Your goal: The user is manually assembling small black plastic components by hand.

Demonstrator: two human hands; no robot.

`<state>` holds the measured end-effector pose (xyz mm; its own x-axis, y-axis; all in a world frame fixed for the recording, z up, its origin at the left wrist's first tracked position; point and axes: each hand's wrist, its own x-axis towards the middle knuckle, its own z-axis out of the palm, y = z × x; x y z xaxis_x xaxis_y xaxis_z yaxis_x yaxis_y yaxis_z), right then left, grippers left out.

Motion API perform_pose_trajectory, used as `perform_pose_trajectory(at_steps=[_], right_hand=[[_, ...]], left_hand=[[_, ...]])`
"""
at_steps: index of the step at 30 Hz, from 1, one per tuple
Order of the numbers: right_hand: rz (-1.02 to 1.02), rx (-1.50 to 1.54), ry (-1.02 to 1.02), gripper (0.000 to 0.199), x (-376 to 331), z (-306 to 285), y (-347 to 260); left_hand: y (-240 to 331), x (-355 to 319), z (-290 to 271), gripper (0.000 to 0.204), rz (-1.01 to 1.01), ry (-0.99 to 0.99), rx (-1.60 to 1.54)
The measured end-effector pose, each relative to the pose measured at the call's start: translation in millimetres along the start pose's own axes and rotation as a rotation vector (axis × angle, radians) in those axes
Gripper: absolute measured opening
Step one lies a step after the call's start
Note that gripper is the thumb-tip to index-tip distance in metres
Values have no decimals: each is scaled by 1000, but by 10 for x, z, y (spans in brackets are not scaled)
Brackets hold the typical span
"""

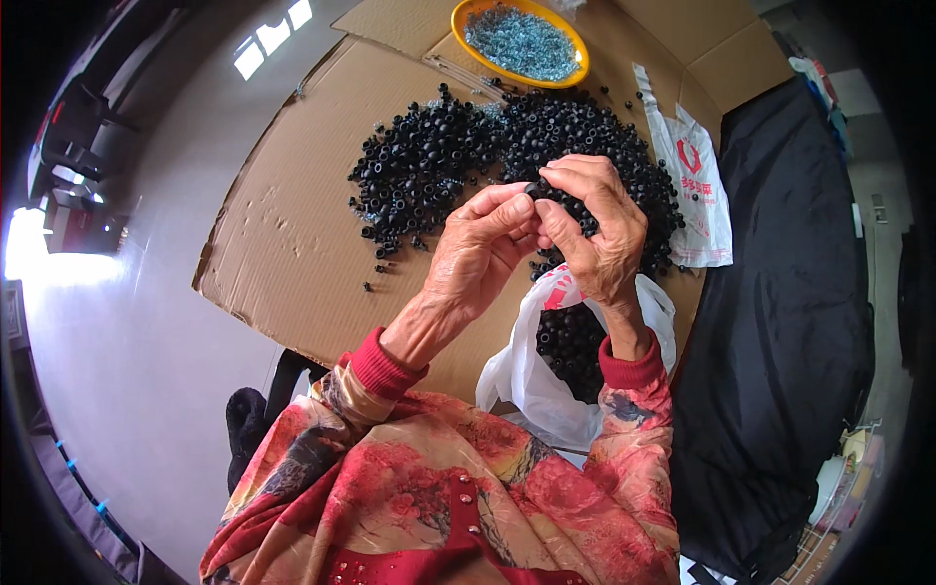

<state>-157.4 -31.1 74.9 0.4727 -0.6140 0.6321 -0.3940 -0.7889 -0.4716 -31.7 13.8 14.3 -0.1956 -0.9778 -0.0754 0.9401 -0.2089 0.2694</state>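
My left hand (480, 234) and my right hand (600, 224) meet above a heap of small black plastic parts (419, 156). Between their fingertips is a small black plastic part (536, 189), partly covered by the fingers. Both hands are closed in a pinch around it, thumbs close together. The heap's pieces are round and hollow, like little caps or beads. Below my right hand, a white plastic bag (507, 366) stands open with more black parts (565, 341) inside. Whether my curled lower fingers hold anything is hidden.
A cardboard sheet (283, 224) lies under the heap. At its far side stands a yellow bowl (583, 73) of small clear bluish pieces (522, 41). A flattened white bag (707, 219) lies right of the heap, beside black cloth (780, 322).
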Motion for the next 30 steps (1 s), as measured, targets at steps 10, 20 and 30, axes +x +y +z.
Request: perform_pose_trajectory(at_steps=[10, 20, 30], right_hand=[[-86, -130, -41, 30, -26, -12, 39], [-69, -98, -43, 27, -75, -18, 65], [254, 311, -57, 10, -80, -95, 69]], left_hand=[[-3, 1, 10, 14, -20, 29, -33], [-2, 3, -35, 15, -38, 35, 10], [15, -37, 26, 22, -65, 1, 46]])
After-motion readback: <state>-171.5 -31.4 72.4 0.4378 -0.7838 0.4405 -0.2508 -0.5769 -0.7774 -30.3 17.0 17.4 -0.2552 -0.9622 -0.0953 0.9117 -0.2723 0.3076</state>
